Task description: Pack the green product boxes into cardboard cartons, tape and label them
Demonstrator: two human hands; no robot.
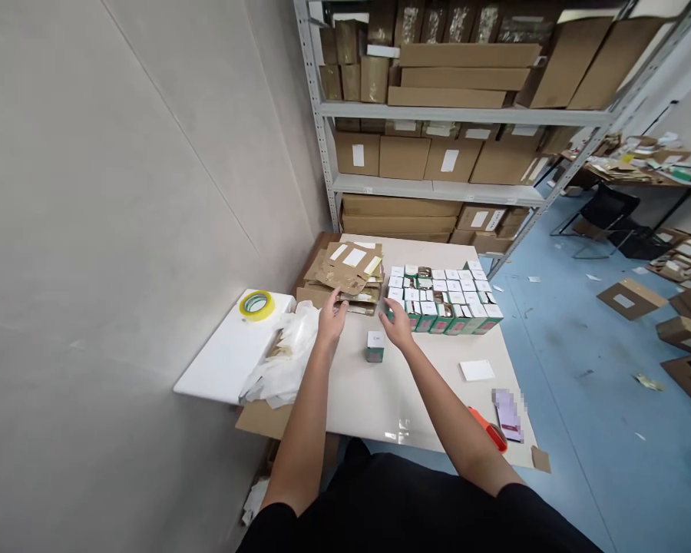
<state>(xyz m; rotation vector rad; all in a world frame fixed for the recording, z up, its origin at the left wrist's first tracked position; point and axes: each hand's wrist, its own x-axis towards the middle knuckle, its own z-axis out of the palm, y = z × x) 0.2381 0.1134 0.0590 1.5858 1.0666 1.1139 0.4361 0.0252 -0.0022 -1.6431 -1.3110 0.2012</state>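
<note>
The left hand, loosely parted and empty, is by stacked flat brown cardboard; the empty right hand is by rows of white-topped green boxes. Between them, nearer, a single white-topped green box stands on the off-white table.

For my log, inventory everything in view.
Table: one, pale, centre
Small box: one, green/white, centre
Boxes: many, green/white, table right
Cardboard: several, brown, rear left
Slab: one, white, left
Tape: one, yellow, on slab
Wrapping: uncountable, white, slab's right
Card: one, white, right
Unclear item: one, orange, near right
Flat item: one, purple, near right
Rack: one, grey, rear
Cartons: many, brown, rack, floor
Chair: one, black, right
Wall: one, grey, left
Left hand: one, bare, by cardboard
Right hand: one, bare, by boxes
</note>
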